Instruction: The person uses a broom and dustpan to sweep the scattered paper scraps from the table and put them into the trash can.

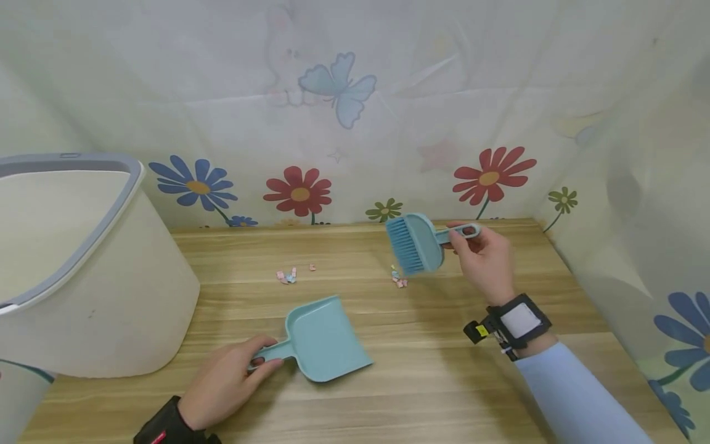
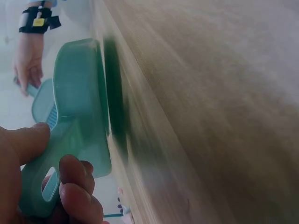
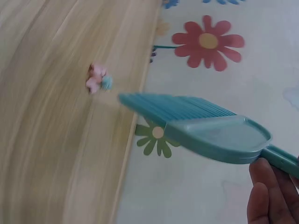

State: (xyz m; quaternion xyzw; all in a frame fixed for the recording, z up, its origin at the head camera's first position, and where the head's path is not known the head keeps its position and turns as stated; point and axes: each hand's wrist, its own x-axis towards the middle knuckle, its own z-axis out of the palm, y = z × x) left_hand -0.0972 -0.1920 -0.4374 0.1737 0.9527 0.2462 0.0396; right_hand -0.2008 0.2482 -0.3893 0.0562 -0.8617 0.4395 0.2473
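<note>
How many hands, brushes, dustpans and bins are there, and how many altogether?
Left hand and right hand: 2
Brush: 1
Dustpan: 1
Bin: 1
Total: 5

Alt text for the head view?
Right hand holds a teal brush over a wooden table; left hand grips a teal dustpan. Small pastel bits lie in two loose groups beyond the dustpan, and a white bin stands at frame left.
</note>
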